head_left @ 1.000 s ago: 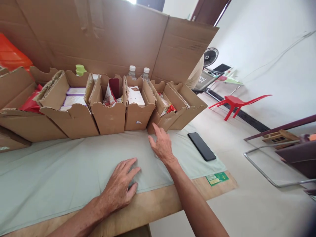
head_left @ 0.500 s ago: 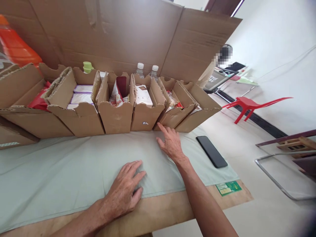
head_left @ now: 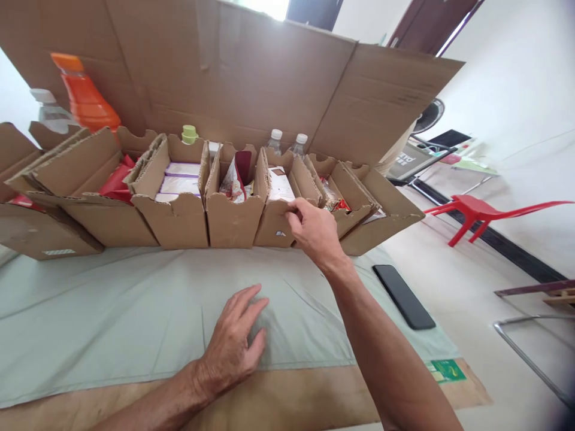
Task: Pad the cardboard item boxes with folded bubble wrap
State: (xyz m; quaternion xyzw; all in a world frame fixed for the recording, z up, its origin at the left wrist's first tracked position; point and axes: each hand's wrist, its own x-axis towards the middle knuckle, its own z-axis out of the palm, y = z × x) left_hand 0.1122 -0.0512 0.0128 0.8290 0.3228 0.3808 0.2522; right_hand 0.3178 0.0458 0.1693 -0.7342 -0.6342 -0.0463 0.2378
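Holding right hand [head_left: 318,232] at front rim of cardboard box [head_left: 272,225], between neighbouring boxes [head_left: 236,225], fingers curled nearly together — can't tell if gripping; holding left hand [head_left: 234,340] over cloth [head_left: 130,314], loosely spread, grasping nothing — maybe risking torn rim or knocked neighbouring boxes by tugging hard

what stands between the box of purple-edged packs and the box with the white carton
One cardboard box holding a dark red item, in the head view.

White wall [head_left: 516,108], red chair [head_left: 480,208], pale floor [head_left: 462,275], brown door [head_left: 417,27]
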